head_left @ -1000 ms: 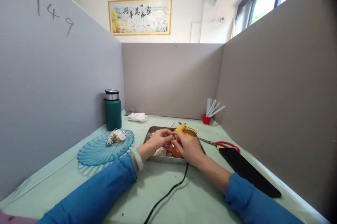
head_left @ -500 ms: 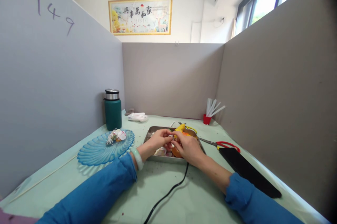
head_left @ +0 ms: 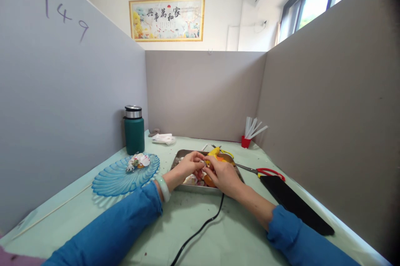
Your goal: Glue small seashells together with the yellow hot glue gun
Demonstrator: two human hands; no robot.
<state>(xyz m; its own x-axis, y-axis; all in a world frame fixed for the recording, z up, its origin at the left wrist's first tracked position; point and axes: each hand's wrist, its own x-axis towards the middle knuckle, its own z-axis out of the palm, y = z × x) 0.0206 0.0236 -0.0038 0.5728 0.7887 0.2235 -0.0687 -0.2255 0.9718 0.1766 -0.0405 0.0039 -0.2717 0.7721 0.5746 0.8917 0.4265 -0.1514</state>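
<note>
My left hand (head_left: pixel 186 168) and my right hand (head_left: pixel 221 174) meet over a shallow metal tray (head_left: pixel 184 188), fingertips pinched together on a small pale piece that I cannot make out. The tray holds shells and an orange piece under my hands. A yellow glue gun (head_left: pixel 214 151) lies at the tray's far side, just beyond my right fingers; its black cord (head_left: pixel 200 228) runs toward me. I wear blue sleeves and a pale bangle on the left wrist.
A blue shell-shaped glass plate (head_left: pixel 120 176) with small shells sits at the left, a green flask (head_left: pixel 133 130) behind it. Red-handled scissors (head_left: pixel 264 171), a black flat case (head_left: pixel 293 205) and a red cup of white sticks (head_left: pixel 246 139) stand at the right. Grey partitions enclose the table.
Both hands stay over the tray; only the fingertips shift slightly around the small piece.
</note>
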